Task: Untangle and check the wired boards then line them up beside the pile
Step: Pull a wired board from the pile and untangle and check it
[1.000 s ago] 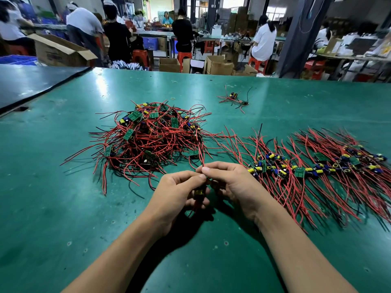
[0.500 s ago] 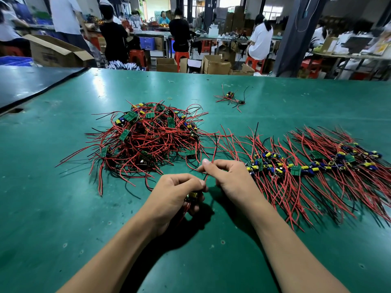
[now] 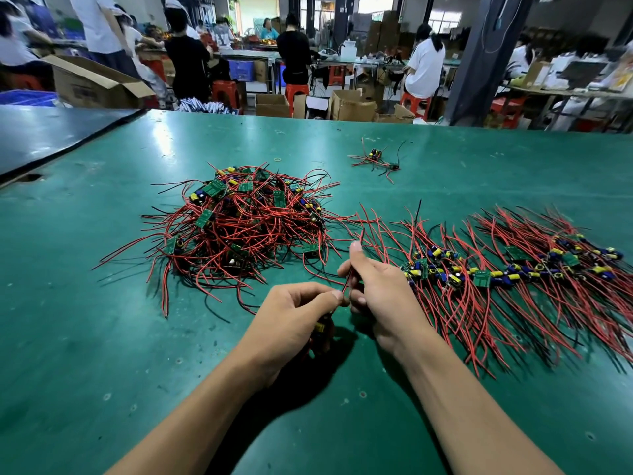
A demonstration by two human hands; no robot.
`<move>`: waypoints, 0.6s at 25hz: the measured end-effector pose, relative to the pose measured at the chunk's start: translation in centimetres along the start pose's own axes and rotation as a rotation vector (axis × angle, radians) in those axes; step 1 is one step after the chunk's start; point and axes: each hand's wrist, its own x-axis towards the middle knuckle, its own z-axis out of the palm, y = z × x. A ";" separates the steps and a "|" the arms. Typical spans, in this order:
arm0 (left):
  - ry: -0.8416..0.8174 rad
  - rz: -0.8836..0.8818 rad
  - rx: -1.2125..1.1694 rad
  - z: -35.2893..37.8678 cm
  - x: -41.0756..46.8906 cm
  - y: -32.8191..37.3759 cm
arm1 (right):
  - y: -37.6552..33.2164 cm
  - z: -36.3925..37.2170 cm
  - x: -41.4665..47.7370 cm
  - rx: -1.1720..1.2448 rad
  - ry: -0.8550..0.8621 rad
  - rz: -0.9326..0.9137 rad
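Head view: straightening one wired board (image 3: 321, 327).
Curled left hand (image 3: 291, 315) grips it; right hand (image 3: 382, 291) pinches its red wire (image 3: 348, 284), likely to smooth it for the row (image 3: 513, 272).

The wired board (image 3: 321, 328) in the left hand (image 3: 291, 313) is almost wholly hidden under the curled fingers; only a yellow part and a dark edge show below the palm. The red wire (image 3: 347, 286) pinched by the right hand (image 3: 380, 289) disappears behind its fingers. Many boards in the pile (image 3: 239, 234) lie buried under wires. The lined-up row (image 3: 479, 277) runs off the right edge. The stray board (image 3: 375, 155) farther back is too small to make out. The workers (image 3: 102, 25) at top left are blurred.
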 end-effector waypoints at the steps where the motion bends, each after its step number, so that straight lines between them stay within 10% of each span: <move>1: 0.022 0.021 0.026 0.0 0.1 -0.1 | 0.0 0.0 -0.2 -0.029 -0.052 0.002; 7: 0.011 0.016 0.025 -0.6 0.0 -0.2 | 0.5 -0.2 -1.0 0.008 -0.396 0.056; 15: -0.077 -0.056 -0.086 -0.8 0.3 0.3 | -0.2 -2.2 0.2 -0.430 -0.198 -0.306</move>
